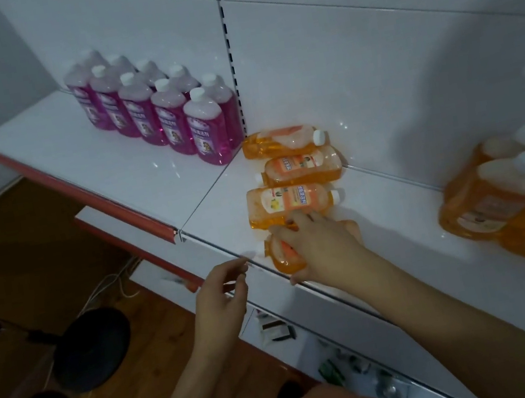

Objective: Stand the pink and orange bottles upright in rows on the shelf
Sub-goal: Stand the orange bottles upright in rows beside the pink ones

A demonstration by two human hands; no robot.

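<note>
1. The pink bottles (pixel 156 112) stand upright in two rows at ten o'clock on the shelf (pixel 73 154), already sorted.
2. The left hand (pixel 225 295) hovers at the shelf edge, fingers loosely curled, holding nothing.
3. The right hand (pixel 317 245) curls over the nearest lying orange bottle (pixel 285 257), likely to stand it.
4. More orange bottles (pixel 496 194) stand blurred at three o'clock.

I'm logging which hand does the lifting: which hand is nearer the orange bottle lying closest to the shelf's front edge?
Right. The right hand lies on top of that orange bottle, fingers over it. The left hand hangs off to its left, past the shelf edge, holding nothing.
</note>
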